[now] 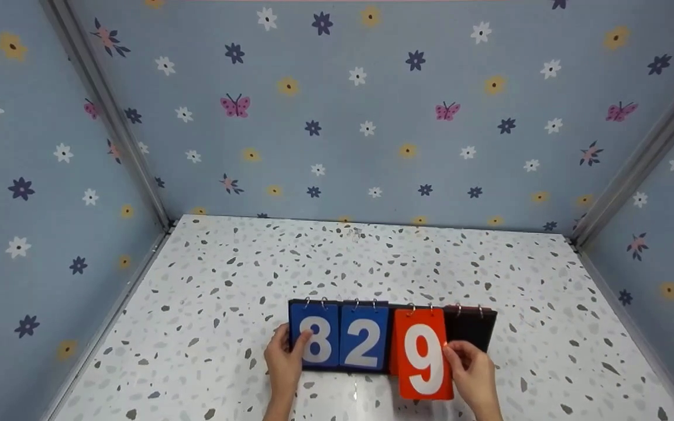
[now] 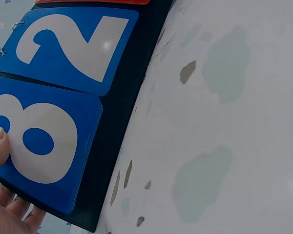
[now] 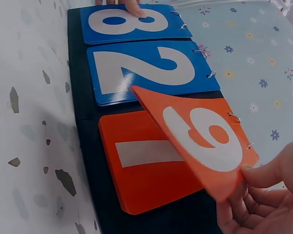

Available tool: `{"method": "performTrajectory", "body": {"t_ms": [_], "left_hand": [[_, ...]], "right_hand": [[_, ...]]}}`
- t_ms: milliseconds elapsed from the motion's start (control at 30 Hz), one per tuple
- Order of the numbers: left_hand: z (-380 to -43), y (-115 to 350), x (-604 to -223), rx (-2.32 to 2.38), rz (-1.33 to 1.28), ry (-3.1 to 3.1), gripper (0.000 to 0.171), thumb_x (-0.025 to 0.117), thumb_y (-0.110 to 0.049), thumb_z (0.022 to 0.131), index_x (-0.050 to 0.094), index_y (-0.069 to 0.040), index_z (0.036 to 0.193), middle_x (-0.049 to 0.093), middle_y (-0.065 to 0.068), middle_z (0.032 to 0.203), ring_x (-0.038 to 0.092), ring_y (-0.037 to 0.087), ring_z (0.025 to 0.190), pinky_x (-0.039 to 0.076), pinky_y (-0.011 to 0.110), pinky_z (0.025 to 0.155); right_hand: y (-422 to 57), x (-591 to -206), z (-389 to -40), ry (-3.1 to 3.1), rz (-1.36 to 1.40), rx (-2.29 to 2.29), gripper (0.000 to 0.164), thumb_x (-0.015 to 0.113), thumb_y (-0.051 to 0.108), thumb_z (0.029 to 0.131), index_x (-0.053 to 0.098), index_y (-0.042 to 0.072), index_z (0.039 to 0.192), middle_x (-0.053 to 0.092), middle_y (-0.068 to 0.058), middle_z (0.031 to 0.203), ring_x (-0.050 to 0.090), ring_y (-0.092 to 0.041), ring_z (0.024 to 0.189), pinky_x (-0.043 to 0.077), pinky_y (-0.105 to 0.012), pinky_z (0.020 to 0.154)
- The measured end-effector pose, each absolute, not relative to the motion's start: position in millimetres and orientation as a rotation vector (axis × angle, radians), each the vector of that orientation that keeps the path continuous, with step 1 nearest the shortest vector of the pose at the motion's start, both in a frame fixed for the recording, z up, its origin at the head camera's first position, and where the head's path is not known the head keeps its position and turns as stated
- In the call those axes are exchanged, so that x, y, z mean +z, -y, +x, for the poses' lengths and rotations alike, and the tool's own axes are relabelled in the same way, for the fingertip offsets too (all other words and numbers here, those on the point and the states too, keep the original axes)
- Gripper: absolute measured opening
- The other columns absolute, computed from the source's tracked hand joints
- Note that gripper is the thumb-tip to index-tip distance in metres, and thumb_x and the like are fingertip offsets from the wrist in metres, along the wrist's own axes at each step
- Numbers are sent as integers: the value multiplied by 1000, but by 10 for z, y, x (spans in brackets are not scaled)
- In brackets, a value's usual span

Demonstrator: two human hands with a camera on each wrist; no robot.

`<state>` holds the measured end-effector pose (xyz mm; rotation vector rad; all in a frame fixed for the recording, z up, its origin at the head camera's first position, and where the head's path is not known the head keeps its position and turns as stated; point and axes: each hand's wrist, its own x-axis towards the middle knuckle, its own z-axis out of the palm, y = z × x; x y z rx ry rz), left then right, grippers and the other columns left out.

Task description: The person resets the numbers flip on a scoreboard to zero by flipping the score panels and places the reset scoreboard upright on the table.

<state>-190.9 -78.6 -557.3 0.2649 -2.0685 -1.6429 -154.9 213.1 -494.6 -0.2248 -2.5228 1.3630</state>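
A black flip scoreboard (image 1: 469, 327) stands tilted on the tabletop. My left hand (image 1: 283, 359) grips its left end, thumb across the blue card with an 8 (image 1: 315, 342) and fingers behind the board. Beside that card hangs a blue card with a 2 (image 1: 365, 339). With thumb and fingers, my right hand (image 1: 473, 371) pinches the right edge of a red card with a 9 (image 3: 205, 141), which is lifted off the board on its rings. Under it, in the right wrist view, lies a red card stack (image 3: 122, 187) whose top digit is partly hidden.
White speckled tabletop (image 1: 243, 269) surrounds the scoreboard. Flowered blue panels (image 1: 337, 105) rise behind and on both sides. Metal rings (image 3: 234, 117) join the cards to the board's top edge. The board's far right section shows bare black.
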Motion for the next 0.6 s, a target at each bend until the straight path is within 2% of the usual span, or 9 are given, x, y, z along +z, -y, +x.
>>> {"method": "performTrajectory", "body": {"t_ms": [200,400,600], "left_hand": [[-1915,784,-5576,-1635,265,2064,30,72,-19,77,61,2,96,65,12,88,62,21,80,50,32,72],[-1914,783,-5573,-1647,290,2068,30,72,-20,76,62,0,96,65,9,86,62,18,77,50,29,70],[-1912,785,-5578,-1646,282,2059,30,73,-20,76,62,0,95,65,9,85,62,17,75,50,27,68]], "right_hand": [[-2140,-4865,-1509,2515,-264,1428,9,64,4,83,65,-4,83,63,-9,73,57,-12,56,48,-22,50],[-2103,-4743,-1468,2559,-266,1214,4,67,5,80,66,3,77,63,-4,70,54,-13,57,45,-21,51],[-2128,-4679,-1456,2504,-244,1340,6,68,6,80,65,1,83,66,-8,75,60,-11,62,48,-20,55]]}}
